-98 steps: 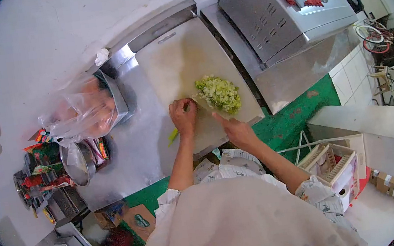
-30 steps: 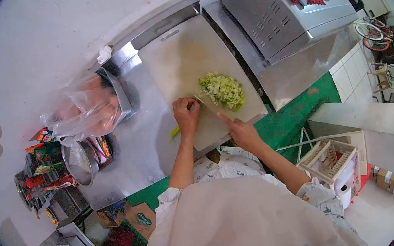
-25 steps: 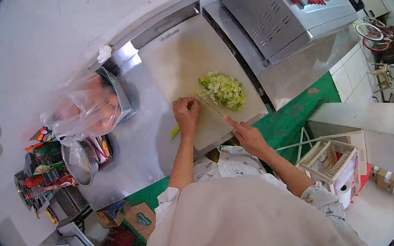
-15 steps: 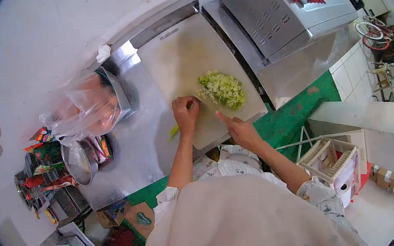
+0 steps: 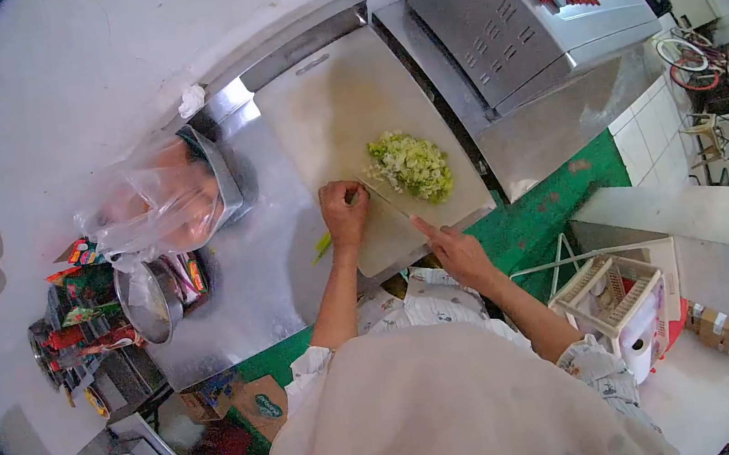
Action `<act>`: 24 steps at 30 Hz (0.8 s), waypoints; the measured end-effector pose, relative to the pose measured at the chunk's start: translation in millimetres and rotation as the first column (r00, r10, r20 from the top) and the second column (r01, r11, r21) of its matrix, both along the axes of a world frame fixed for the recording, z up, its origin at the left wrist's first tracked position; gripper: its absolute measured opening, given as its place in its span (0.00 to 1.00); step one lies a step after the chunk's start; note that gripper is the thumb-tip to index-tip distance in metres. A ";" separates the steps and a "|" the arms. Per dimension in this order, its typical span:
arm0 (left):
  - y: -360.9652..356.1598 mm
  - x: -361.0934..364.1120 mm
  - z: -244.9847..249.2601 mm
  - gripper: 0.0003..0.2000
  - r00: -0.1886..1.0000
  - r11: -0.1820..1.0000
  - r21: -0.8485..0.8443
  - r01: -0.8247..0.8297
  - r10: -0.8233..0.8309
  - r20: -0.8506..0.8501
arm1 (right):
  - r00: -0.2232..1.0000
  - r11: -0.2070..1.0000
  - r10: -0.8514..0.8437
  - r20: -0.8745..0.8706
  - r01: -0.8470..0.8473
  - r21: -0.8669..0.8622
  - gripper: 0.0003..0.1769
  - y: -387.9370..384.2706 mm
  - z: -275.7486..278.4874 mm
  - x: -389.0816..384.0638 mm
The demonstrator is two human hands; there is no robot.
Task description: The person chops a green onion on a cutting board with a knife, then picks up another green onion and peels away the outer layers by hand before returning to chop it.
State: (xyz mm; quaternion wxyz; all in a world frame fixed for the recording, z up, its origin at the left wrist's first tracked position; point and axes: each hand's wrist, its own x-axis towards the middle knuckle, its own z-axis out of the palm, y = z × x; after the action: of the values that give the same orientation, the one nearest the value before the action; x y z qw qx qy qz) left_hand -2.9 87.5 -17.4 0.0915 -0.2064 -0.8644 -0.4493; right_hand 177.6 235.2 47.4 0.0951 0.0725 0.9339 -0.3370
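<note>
On a large white cutting board (image 5: 301, 111), my left hand (image 5: 345, 213) is closed with curled fingers around a green vegetable stalk (image 5: 321, 247), whose leafy end sticks out toward the board's left edge. My right hand (image 5: 460, 254) grips the handle of a knife (image 5: 392, 202). Its thin blade slants up and left, the tip close to my left fingertips. A heap of chopped pale-green vegetable (image 5: 412, 166) lies on the board just beyond the blade. The part of the stalk inside my left fist is hidden.
A steel counter (image 5: 250, 270) carries the board. To the left stand a bin with a plastic bag of orange items (image 5: 153, 195), a metal bowl (image 5: 148, 300) and several packets. A steel appliance (image 5: 487, 36) stands at the back right. A cream rack (image 5: 607, 288) is at lower right.
My right hand has shifted slightly right and toward me, and the knife blade now shows more plainly. My left hand stays almost in place.
</note>
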 end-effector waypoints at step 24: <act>-3.4 0.8 -5.0 0.05 0.999 0.999 -0.047 -0.011 0.009 -0.038 | 0.999 0.998 -0.040 0.020 0.040 -0.048 0.33 -3.4 4.9 -8.6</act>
State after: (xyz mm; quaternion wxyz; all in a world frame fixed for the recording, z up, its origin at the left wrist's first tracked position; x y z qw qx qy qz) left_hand -2.1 84.0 -22.4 0.1052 -0.2125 -0.8739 -0.4243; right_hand 169.1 231.7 52.3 0.0990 0.0920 0.9229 -0.3605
